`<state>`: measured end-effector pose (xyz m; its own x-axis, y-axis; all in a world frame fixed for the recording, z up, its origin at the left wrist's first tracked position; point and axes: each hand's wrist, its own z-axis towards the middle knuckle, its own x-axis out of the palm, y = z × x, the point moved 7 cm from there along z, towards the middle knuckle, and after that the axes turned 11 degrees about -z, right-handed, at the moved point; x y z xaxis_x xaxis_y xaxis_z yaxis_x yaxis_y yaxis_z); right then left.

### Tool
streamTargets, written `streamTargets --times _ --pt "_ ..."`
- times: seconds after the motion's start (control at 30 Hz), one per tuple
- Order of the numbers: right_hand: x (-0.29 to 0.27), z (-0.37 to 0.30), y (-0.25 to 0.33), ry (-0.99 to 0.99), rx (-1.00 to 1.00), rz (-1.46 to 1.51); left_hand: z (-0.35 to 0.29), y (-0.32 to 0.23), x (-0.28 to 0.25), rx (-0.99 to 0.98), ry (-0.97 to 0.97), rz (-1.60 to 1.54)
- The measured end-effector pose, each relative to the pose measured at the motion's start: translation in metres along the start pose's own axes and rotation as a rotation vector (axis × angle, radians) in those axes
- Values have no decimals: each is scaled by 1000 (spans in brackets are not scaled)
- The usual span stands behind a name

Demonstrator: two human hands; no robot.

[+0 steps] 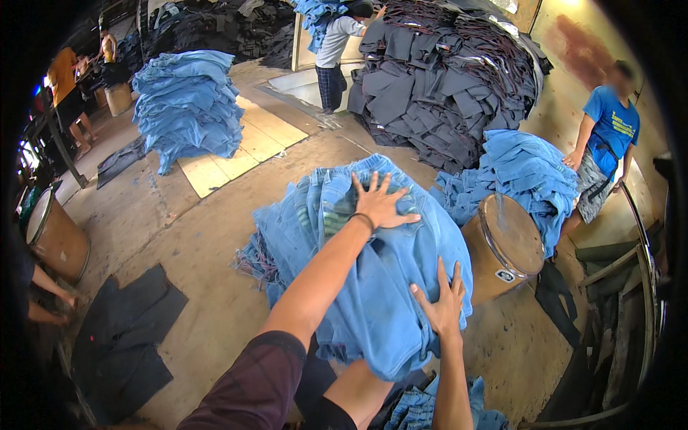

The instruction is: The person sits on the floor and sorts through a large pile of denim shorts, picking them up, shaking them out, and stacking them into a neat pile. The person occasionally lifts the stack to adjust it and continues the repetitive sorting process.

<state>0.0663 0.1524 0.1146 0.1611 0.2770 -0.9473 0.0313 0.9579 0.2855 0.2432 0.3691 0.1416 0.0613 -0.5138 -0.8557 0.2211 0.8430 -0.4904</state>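
A pile of light blue denim shorts [380, 287] rises right in front of me, with loose frayed edges showing on its left side. My left hand [383, 203] lies spread on the top pair, close to the waistband at the far side. Lower on the right, my right hand [442, 304] rests on the same denim with its fingers stretched out. Neither hand grips anything. Green-striped cloth [335, 217] shows beside my left wrist. More blue denim [416, 408] lies low down near my legs, partly hidden by my right forearm.
A brown drum [512, 229] stands right of the pile, beside another denim heap [530, 172] and a person in blue [609, 122]. Farther off are a tall denim stack [188, 107], a dark garment mound [444, 86] and a person carrying denim [333, 46]. Dark cloth [125, 337] lies at left.
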Motion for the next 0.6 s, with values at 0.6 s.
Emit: streamTargets --times 0.6 --pt "78 57 107 -280 -101 -172 42 186 41 -130 -148 -72"
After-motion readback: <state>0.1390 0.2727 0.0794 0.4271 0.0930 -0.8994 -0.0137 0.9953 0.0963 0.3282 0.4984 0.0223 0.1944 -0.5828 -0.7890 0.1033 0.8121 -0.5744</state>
